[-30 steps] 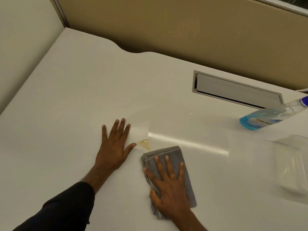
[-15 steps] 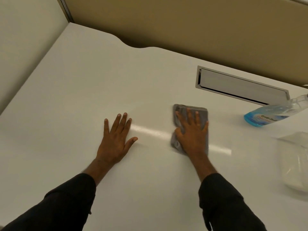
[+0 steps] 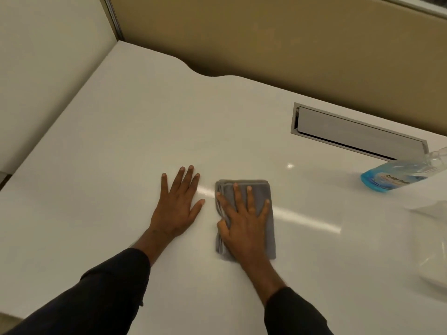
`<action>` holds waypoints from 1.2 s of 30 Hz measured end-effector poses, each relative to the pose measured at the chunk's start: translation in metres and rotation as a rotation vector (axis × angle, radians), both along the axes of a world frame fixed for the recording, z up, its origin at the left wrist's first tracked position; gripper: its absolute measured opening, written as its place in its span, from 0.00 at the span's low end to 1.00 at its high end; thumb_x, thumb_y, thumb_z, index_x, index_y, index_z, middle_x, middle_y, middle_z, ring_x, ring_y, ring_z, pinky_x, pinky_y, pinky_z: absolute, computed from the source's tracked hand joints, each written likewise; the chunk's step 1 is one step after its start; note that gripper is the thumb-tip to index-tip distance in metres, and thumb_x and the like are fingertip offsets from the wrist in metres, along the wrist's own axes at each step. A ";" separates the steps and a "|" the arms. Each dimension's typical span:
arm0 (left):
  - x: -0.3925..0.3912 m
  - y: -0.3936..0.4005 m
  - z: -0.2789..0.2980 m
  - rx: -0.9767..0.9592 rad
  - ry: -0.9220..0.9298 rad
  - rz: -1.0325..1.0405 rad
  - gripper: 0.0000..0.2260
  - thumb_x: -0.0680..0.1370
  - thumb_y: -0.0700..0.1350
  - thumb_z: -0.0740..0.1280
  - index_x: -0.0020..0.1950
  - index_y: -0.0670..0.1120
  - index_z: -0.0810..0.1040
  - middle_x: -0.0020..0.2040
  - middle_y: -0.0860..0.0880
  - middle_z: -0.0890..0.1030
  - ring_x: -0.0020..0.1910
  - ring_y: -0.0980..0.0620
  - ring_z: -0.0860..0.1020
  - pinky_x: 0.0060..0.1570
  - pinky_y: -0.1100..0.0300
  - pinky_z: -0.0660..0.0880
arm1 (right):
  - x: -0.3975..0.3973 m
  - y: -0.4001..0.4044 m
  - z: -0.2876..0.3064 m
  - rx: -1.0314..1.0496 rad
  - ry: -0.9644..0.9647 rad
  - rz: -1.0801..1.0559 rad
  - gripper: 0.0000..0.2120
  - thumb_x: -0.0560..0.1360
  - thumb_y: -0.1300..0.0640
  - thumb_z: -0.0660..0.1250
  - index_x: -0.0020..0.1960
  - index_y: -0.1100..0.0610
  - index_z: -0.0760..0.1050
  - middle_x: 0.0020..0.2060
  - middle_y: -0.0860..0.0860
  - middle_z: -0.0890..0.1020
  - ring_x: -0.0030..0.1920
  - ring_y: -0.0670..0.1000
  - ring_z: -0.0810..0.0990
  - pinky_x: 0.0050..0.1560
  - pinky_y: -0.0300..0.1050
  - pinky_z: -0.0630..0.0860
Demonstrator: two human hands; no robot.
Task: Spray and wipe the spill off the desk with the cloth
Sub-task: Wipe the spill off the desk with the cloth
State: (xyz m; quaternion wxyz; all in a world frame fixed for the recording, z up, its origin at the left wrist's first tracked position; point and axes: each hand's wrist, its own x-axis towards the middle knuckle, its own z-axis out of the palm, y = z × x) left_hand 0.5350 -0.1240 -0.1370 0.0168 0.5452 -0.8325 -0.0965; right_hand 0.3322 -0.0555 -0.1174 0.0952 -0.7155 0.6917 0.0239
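A folded grey cloth [image 3: 264, 197] lies flat on the white desk [image 3: 121, 141] near its middle. My right hand [image 3: 244, 221] presses down on the cloth with fingers spread. My left hand [image 3: 177, 206] rests flat on the bare desk just left of the cloth, fingers apart, holding nothing. A clear spray bottle [image 3: 401, 175] of blue liquid stands at the right edge, leaning in the wide-angle view. No yellow spill shows on the desk surface; a glossy streak of reflected light runs from between the hands to the right.
A grey metal cable slot [image 3: 358, 134] is set into the desk at the back right. A clear plastic container [image 3: 433, 245] sits at the right edge. Tan partition walls [image 3: 266, 39] close the desk at the back and left.
My right hand pushed the cloth up and right over the yellow spill, then drew it back to beside my left hand. The yellow spot is no longer visible. My left hand stayed put.
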 end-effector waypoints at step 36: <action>0.072 -0.034 -0.008 -0.042 0.002 0.013 0.29 0.83 0.62 0.48 0.82 0.54 0.50 0.83 0.51 0.49 0.82 0.46 0.46 0.76 0.34 0.49 | -0.096 -0.016 0.009 -0.038 0.092 -0.056 0.30 0.78 0.43 0.49 0.80 0.41 0.53 0.82 0.51 0.54 0.82 0.59 0.53 0.73 0.74 0.57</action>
